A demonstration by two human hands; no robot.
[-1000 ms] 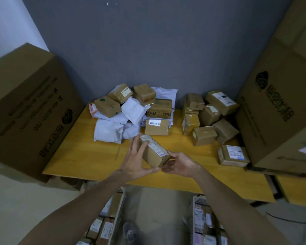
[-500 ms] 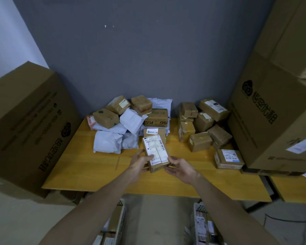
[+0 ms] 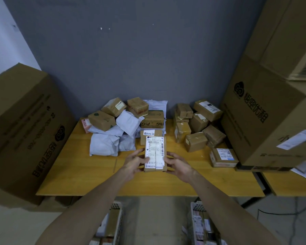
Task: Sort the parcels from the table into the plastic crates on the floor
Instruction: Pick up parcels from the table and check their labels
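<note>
A small brown parcel (image 3: 155, 152) with a white shipping label facing me is held above the yellow table (image 3: 78, 167). My left hand (image 3: 133, 162) grips its left edge and my right hand (image 3: 177, 164) grips its right edge. Behind it lies a heap of brown boxes and white mailer bags (image 3: 104, 145) at the table's back left, and a cluster of brown boxes (image 3: 195, 141) at the back right. On the floor below, the left crate (image 3: 118, 220) and the right crate (image 3: 195, 214) both hold parcels; my forearms hide parts of them.
Big cardboard cartons flank the table: one on the left (image 3: 25, 131) and a stack on the right (image 3: 265, 110). A flat labelled box (image 3: 223, 157) lies near the right stack. A grey wall stands behind. A black cable (image 3: 279, 212) runs over the floor at the right.
Both hands have turned the parcel from a tilted pose until its label faces me, upright. The view has tipped up, so less of the crates shows.
</note>
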